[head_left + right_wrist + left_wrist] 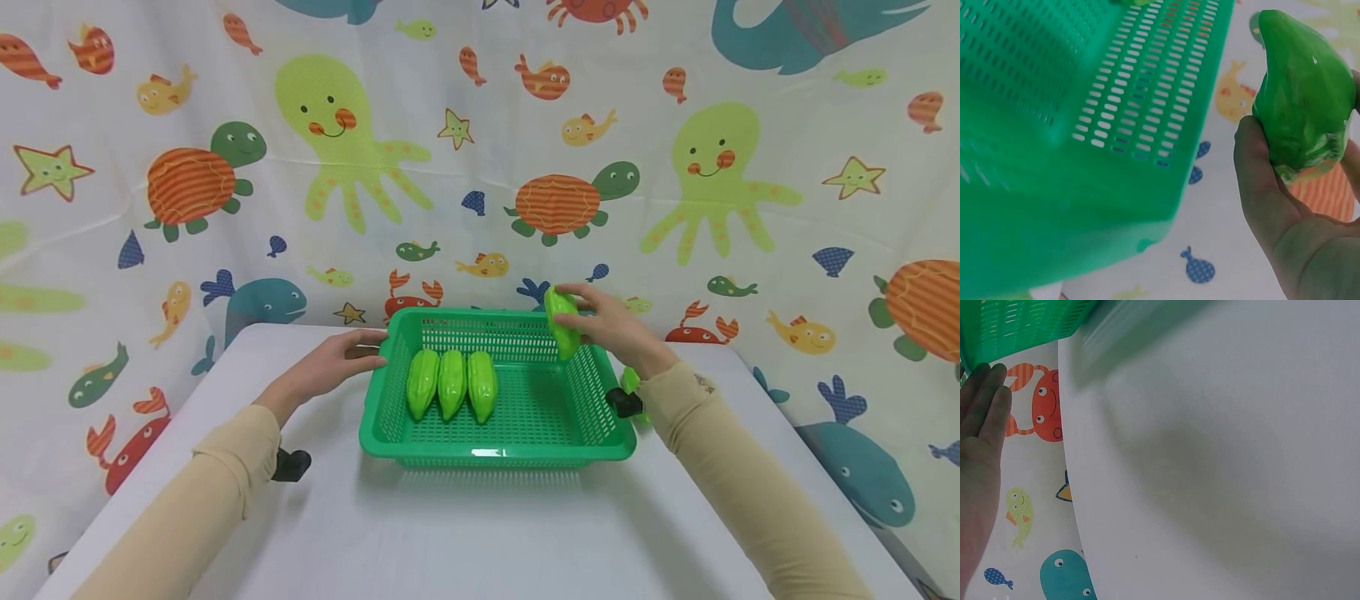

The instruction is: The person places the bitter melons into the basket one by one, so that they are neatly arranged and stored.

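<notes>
My right hand (618, 325) pinches a glossy, ridged green star fruit (561, 321) between thumb and fingers, over the far right corner of a green basket (495, 452). In the right wrist view the fruit's tapered end points up, beside the basket's slotted wall. Three more star fruits (452, 383) lie side by side in the left half of the basket. At the basket's left rim, my left hand (330, 362) has its fingertips right against the edge; the left wrist view shows those fingers (991, 415) fairly straight.
Just right of the basket, more green fruit (632, 381) lies on the white table (480, 533), mostly hidden by my right wrist. A curtain (480, 167) printed with sea animals hangs close behind the table. Each wrist carries a small black device (291, 465).
</notes>
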### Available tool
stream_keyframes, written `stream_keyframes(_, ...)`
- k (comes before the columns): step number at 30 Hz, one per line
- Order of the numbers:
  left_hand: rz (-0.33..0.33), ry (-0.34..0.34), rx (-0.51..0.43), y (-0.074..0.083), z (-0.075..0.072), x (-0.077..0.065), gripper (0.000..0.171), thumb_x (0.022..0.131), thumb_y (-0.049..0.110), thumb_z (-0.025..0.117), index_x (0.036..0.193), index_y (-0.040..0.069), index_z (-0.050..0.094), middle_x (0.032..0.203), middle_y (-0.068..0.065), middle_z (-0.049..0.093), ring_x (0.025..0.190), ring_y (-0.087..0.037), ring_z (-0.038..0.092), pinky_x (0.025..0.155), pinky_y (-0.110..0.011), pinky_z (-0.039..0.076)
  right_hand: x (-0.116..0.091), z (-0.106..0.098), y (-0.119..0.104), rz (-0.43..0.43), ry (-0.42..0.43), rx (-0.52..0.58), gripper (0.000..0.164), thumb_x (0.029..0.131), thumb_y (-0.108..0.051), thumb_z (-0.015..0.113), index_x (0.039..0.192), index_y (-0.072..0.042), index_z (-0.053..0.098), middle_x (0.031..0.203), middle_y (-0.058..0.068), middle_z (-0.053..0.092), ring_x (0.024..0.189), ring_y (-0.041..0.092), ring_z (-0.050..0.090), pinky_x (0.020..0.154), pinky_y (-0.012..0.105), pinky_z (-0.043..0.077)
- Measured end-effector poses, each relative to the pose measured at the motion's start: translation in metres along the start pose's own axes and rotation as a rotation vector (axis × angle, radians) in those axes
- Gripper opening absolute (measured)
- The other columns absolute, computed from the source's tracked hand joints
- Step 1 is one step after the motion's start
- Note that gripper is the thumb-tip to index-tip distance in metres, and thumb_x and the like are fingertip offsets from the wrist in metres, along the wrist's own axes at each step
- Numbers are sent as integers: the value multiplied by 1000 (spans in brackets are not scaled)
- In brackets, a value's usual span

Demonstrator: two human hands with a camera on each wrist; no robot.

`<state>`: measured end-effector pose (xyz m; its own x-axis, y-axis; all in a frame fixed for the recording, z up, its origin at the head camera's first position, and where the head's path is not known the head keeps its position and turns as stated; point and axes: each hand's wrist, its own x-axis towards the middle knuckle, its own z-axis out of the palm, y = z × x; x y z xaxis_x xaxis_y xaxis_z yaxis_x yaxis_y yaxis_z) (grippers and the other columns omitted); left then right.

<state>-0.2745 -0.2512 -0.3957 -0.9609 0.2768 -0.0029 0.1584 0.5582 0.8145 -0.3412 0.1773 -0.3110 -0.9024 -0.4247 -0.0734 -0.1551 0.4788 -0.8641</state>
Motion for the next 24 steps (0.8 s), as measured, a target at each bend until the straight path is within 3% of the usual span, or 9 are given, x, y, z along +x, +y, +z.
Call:
stream_keyframes(10, -8, 2, 3, -2, 0, 0, 68, 95, 41, 62, 149, 7, 38, 146, -18, 46, 134, -37, 45, 105, -54, 41, 9, 20, -3, 7, -46, -15, 55, 97, -27, 63, 147, -20, 41, 144, 21, 40, 109, 33, 58, 89, 44, 55)
stream_keyframes(24, -7, -3, -2, 0, 0, 0, 68, 95, 41, 62, 149, 7, 38, 147, -17, 45, 134, -37, 44, 105, -55, 40, 15, 42, -1, 36, -88, -40, 56, 97, -27, 64, 148, -22, 40, 137, 21, 44, 108, 31, 59, 87, 44, 55)
